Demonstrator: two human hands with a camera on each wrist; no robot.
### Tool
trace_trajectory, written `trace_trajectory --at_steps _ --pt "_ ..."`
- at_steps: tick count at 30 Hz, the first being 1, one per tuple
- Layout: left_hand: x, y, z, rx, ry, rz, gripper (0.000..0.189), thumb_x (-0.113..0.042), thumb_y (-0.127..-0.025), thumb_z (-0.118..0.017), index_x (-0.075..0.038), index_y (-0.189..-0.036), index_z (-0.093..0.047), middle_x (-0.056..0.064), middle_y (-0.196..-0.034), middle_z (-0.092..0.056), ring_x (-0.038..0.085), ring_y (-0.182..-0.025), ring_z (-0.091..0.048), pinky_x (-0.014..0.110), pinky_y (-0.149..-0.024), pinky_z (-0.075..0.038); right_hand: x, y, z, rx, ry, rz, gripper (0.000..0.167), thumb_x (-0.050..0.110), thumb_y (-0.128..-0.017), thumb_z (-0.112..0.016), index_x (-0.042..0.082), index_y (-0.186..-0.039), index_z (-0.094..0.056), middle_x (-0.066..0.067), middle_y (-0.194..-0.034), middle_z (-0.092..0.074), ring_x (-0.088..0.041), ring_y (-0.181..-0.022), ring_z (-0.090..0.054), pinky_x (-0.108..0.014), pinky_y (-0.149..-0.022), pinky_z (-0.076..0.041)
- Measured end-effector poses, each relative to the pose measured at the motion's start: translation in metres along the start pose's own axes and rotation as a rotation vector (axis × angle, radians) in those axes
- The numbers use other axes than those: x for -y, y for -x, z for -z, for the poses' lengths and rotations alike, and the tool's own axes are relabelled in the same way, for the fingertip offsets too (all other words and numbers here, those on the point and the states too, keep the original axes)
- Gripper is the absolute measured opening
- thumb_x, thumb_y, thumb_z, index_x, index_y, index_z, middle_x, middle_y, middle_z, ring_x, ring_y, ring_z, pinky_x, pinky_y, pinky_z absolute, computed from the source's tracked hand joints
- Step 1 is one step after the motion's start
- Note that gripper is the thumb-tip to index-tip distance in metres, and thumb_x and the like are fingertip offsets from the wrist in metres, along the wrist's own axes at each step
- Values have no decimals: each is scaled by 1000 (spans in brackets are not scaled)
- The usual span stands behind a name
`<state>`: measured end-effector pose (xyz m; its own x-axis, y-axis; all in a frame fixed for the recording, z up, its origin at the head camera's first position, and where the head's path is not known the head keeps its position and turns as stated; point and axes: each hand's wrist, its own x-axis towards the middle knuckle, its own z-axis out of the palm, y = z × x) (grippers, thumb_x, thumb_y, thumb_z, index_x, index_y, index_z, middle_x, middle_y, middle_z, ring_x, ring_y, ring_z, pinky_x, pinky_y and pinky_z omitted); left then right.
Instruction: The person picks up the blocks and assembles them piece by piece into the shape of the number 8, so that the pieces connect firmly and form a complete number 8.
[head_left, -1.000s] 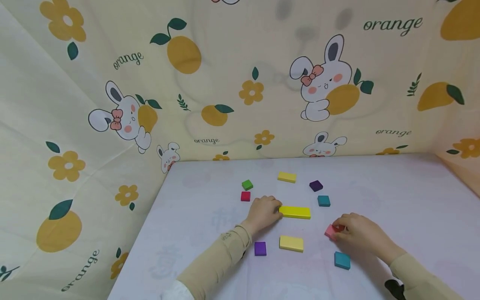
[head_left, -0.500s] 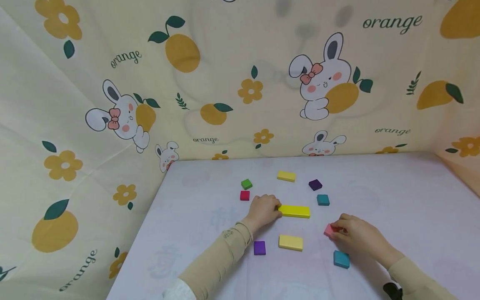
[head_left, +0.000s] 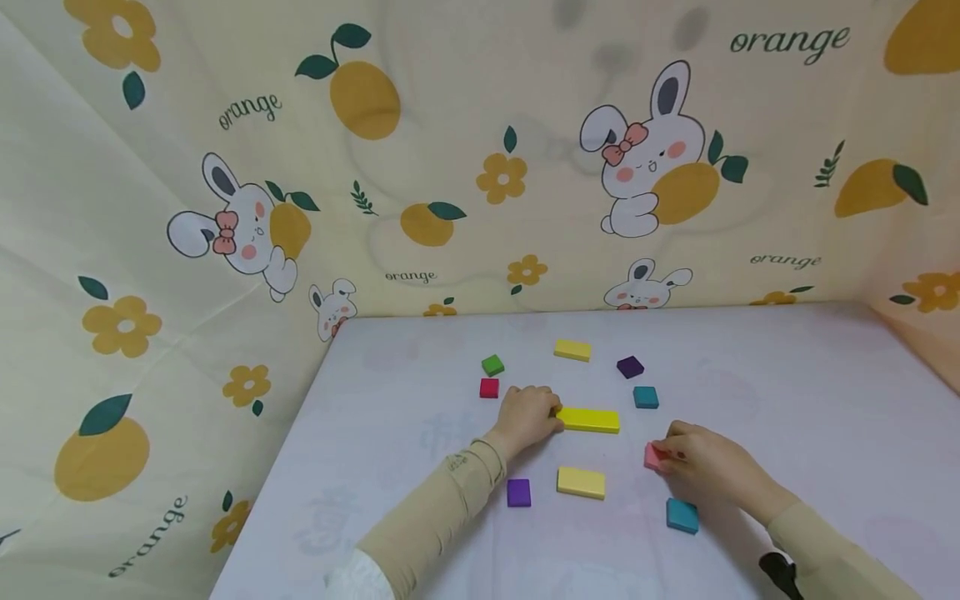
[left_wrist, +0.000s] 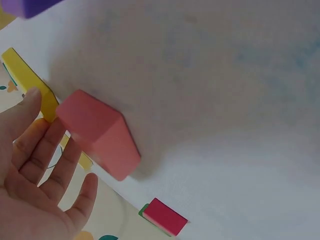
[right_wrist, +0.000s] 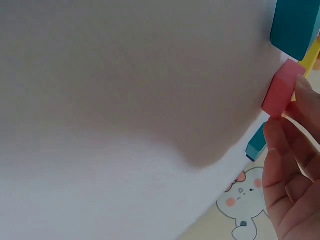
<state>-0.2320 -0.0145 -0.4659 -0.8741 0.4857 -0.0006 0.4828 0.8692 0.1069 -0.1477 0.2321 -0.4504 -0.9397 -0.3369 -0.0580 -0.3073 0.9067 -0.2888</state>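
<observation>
- Head view: I've got the left hand [head_left: 525, 419] pinching the left end of the long yellow block [head_left: 590, 420], which lies mid-table [head_left: 780, 375]. Right hand [head_left: 712, 462] pinches the pink block [head_left: 652, 458], to its right and apart; can't tell if that block touches the table.
- Head, risk: the near teal block [head_left: 682, 516] sits just below the right hand. A low wrist could bump it, I'd judge.
- Left wrist view: thumb and 1 finger pinch the yellow end, other fingers spread. A reddish block [left_wrist: 107, 135] sits right by them; contact unclear.
- Left risk: a sideways sweep could knock the reddish block, since loose fingers are so close.
- Right wrist view: thumb on 1 side of the pink block, fingertips opposite.
- Right risk: it's a fingertip-only pinch, so uneven pressure could twist the block or let it slip.
</observation>
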Motion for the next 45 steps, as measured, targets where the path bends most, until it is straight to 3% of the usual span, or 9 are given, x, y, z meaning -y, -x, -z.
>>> trace_trajectory --at_steps 12,27,36,45 --pt "0 0 0 -9 18 4 25 -39 -81 -70 -22 -98 -72 -9 -88 -68 8 -78 -59 27 -74 -39 3 -16 1 30 16 84 22 11 -77 -72 7 -99 -73 3 -83 -62 -9 -73 -52 -27 -70 -54" --pt "0 1 2 -8 61 19 26 -38 -80 -71 -21 -99 -72 -9 -85 -68 7 -73 -56 23 -69 -36 7 -30 0 1 36 134 28 10 -77 -72 7 -105 -71 -3 -94 -66 -14 -83 -57 -33 -77 -55" --pt "3 -1 2 10 91 36 29 -40 -80 -71 -21 -103 -72 -9 -91 -70 7 -79 -58 26 -73 -38 7 -33 0 -34 39 166 28 11 -77 -73 6 -104 -71 -1 -89 -64 -10 -76 -53 -28 -71 -55" --pt "5 -1 0 1 105 15 30 -38 -81 -70 -19 -104 -72 -8 -88 -69 7 -74 -56 22 -69 -39 7 -32 -2 -13 38 135 30 12 -77 -73 6 -106 -71 -1 -91 -64 -10 -76 -53 -28 -72 -55"
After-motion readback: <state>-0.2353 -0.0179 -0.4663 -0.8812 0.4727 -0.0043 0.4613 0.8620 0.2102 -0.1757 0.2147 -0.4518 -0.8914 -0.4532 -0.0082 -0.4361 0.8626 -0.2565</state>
